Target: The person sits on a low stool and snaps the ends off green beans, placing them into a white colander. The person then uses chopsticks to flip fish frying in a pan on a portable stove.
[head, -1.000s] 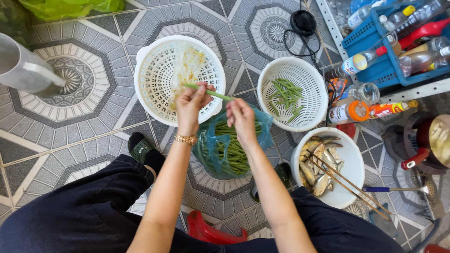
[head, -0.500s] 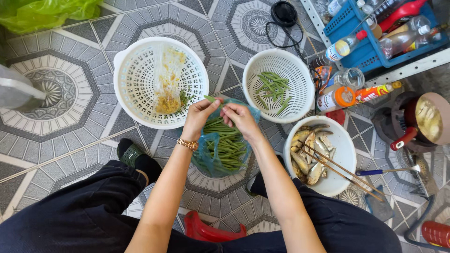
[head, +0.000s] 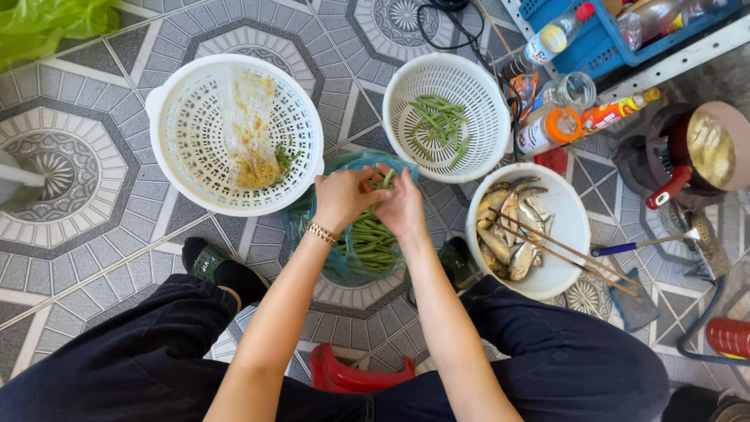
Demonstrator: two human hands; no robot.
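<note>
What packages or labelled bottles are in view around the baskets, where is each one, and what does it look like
Clear bottle: upper right, lying in the blue crate; red cap, blue and yellow label.
White bottle: right of the small white basket, lying down; orange cap.
Orange squeeze bottle: beside the white bottle, lying down; yellow cap.
Blue plastic bag: under both hands, holding green beans.
No signs or screens.

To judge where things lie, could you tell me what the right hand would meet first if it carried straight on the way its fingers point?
The right hand points up-left toward the left hand; it would probably meet that hand's fingers first, over the bag of green beans.
</note>
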